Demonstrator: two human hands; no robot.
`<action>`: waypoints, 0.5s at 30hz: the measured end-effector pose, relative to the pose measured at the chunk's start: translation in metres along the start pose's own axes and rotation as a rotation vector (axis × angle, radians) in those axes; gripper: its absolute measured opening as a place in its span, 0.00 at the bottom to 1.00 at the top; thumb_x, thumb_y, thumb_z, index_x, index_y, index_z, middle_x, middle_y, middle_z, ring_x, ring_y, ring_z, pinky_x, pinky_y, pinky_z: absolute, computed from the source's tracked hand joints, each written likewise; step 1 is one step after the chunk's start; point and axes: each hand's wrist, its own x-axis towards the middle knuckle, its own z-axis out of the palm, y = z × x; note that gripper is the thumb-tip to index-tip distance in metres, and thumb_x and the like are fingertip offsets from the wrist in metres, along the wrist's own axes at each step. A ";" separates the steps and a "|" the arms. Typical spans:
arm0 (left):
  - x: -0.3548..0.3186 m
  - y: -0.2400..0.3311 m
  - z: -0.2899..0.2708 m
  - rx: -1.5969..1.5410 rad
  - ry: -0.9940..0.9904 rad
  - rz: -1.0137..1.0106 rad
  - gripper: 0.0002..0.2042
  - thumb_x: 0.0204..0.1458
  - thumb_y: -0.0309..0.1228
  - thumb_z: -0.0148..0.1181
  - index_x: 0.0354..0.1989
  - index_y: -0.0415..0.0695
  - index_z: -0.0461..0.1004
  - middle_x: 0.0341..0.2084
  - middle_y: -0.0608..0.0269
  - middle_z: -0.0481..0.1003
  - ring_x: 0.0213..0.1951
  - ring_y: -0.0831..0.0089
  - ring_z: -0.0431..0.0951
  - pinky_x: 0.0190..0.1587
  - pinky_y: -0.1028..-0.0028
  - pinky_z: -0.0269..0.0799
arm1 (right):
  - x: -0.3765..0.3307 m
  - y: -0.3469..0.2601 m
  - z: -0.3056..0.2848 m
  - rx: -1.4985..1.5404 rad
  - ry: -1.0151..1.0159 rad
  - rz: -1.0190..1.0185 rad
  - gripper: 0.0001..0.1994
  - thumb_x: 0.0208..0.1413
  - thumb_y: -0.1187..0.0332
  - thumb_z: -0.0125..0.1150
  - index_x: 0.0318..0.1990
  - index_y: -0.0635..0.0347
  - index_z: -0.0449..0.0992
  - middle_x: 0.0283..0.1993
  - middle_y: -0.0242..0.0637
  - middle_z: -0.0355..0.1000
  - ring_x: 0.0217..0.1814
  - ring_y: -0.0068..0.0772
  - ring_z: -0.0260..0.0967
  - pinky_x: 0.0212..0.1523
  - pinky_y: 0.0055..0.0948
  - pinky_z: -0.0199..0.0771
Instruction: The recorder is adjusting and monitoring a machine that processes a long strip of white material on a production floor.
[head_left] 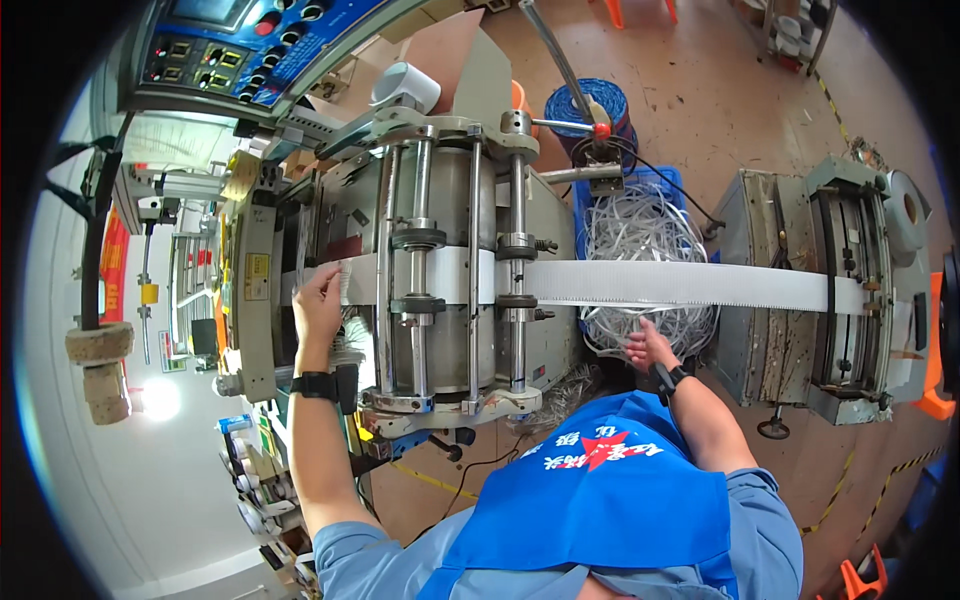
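Observation:
A long white strip (690, 284) with a finely toothed edge runs across the machine, passing under rollers and metal discs. At the machine's left part, my left hand (318, 308) is closed, its fingertips pinched at the edge of this strip. A black band is on that wrist. My right hand (651, 346) hangs just below the strip's near edge, over tangled white scrap ribbons (640, 225). Its fingers are loosely curled and apart, with nothing visible in them. The ribbons fill a blue crate (676, 196).
Steel rollers (421, 180) and a large metal drum (468, 205) stand between my hands. A second machine (770, 205) takes the strip at the right. Beyond the crate are a metal lever (556, 55) and a blue coil (600, 100). A control panel (235, 55) sits at the far left.

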 end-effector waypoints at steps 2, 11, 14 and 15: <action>-0.002 -0.002 0.005 -0.023 0.018 0.014 0.10 0.55 0.33 0.59 0.42 0.46 0.81 0.20 0.59 0.77 0.24 0.77 0.76 0.28 0.74 0.70 | -0.003 0.003 -0.028 -0.071 0.029 -0.023 0.26 0.56 0.40 0.54 0.38 0.58 0.70 0.24 0.35 0.69 0.20 0.31 0.66 0.19 0.29 0.68; -0.028 -0.087 -0.009 -0.274 0.002 -0.353 0.09 0.55 0.29 0.59 0.41 0.44 0.81 0.20 0.65 0.76 0.22 0.79 0.72 0.25 0.77 0.67 | -0.048 0.016 -0.090 -0.271 -0.057 -0.041 0.16 0.61 0.53 0.54 0.27 0.51 0.63 0.18 0.26 0.58 0.15 0.23 0.56 0.15 0.24 0.60; -0.050 -0.107 -0.024 -0.471 0.019 -0.504 0.09 0.56 0.30 0.59 0.42 0.44 0.81 0.20 0.69 0.74 0.21 0.82 0.69 0.23 0.79 0.63 | -0.067 0.016 -0.109 -0.278 -0.008 -0.098 0.15 0.61 0.55 0.55 0.29 0.55 0.66 0.19 0.27 0.61 0.15 0.24 0.58 0.15 0.25 0.61; -0.058 -0.108 -0.027 -0.547 0.027 -0.612 0.09 0.56 0.30 0.59 0.42 0.44 0.81 0.21 0.72 0.73 0.21 0.84 0.67 0.22 0.81 0.61 | -0.072 0.012 -0.114 -0.267 0.066 -0.083 0.14 0.61 0.57 0.56 0.30 0.58 0.69 0.20 0.28 0.63 0.15 0.24 0.59 0.14 0.26 0.61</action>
